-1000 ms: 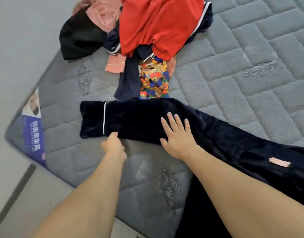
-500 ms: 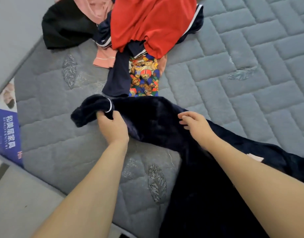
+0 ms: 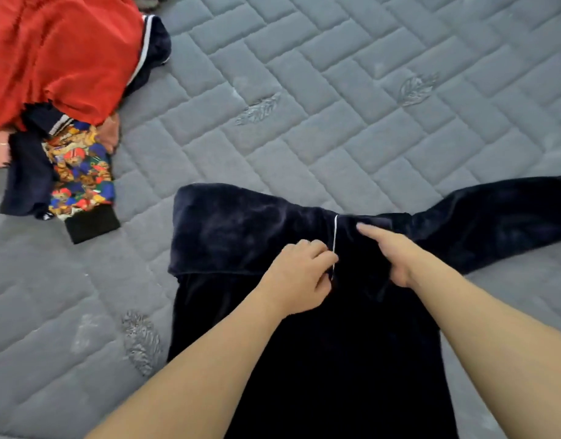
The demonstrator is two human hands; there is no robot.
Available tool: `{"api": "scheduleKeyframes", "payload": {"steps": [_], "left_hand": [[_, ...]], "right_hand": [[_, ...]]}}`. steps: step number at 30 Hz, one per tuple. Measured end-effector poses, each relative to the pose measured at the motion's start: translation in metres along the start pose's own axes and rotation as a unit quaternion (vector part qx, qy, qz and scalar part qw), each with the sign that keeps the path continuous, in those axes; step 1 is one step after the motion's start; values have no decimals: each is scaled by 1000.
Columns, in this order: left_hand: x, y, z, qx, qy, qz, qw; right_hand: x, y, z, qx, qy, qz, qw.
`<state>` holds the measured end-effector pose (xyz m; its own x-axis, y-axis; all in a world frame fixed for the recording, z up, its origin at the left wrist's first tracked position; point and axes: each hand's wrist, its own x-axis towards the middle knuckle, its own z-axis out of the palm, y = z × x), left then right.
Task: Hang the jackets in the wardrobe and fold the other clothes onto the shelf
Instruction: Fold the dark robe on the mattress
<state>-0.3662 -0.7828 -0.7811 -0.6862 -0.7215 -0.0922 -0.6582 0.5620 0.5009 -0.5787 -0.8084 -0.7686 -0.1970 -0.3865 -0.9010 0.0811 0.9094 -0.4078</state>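
Both hands are now resting on the navy velvet garment [image 3: 241, 229] on the mattress [image 3: 304, 106], its left sleeve newly folded across: left hand [image 3: 299, 275] pinching the white-piped cuff [image 3: 335, 236], right hand [image 3: 390, 251] pressing, forefinger extended

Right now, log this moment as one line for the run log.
stage: folding | item: navy velvet garment on mattress | left hand: pinching white-piped cuff | right hand: pressing fabric, index extended | pile: red garment untouched

Grey quilted mattress [image 3: 336, 90], leaf-embroidered
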Motion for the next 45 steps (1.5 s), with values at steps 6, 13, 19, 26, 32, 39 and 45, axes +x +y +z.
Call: {"api": "scheduleKeyframes", "payload": {"steps": [6,13,19,26,32,39,45], "left_hand": [[8,-87,-20,41,-2,-390,920],[20,-180,-44,155,-37,-357,920],[-27,-188,-46,258,27,-260,930],[-2,-191,-24,275,37,-303,912],[-1,-166,-12,242,141,-322,904],[-4,-112,55,163,57,-222,959],[-16,-108,49,168,69,-210,961]], "right_hand": [[18,5,-25,-58,152,-128,978],[53,29,-26,-104,202,-147,963],[67,44,-18,-256,299,-180,901],[87,46,-8,-303,363,-179,863],[71,45,-13,-292,457,-244,804],[80,77,13,-573,215,-438,659],[89,76,0,-604,192,-383,672]]}}
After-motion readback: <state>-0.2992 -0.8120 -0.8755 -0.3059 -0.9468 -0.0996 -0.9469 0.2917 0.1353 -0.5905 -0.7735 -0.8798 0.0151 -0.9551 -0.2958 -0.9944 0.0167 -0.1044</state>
